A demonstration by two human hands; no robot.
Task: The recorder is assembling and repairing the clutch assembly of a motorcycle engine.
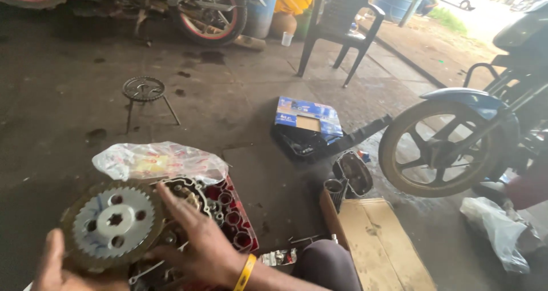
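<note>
Two sprockets (113, 221) stacked — left hand (54, 268) fingers gripping the lower edge, right hand (200, 242) fingers spread wide beside — bare floor (240, 108) beyond.

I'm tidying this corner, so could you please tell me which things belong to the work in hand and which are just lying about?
In hand:
- left hand holding the sprockets, a silver one on a larger rusty one
- right hand resting beside them
- red socket tray

Lying about:
- plastic bag
- blue parts box
- cardboard box
- old sprocket on a stand
- black plastic chair
- motorcycle front wheel
</note>
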